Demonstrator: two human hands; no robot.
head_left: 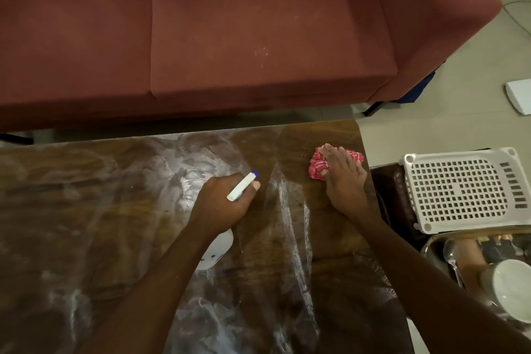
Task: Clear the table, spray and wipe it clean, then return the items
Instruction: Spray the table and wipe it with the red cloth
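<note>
Head view looks down on your wooden bench (86,210), its top streaked with white, wet smears over most of the surface. Your left hand (221,201) sits near the middle, fingers curled round the neck of the white spray bottle (241,187). Its blue nozzle points toward 1 o'clock, and your wrist and forearm hide most of the bottle's body. Your right hand (342,178) lies at the bench's 2 o'clock corner, fingers spread and pressing flat on the red cloth (319,164), which is bunched on the wood close to the edge. The wood between your two hands shows fewer smears.

At 12 o'clock a red sofa (230,37) runs along the far side of the bench, with a narrow strip of floor between them. At 3 o'clock, just beside the bench, sits a white lattice basket (465,190). At 4 o'clock a steel tray (431,244) holds a spoon (449,250), with a white bowl (514,287) beside it, just past your right forearm. A flat white object (520,95) lies on the floor at 2 o'clock.
</note>
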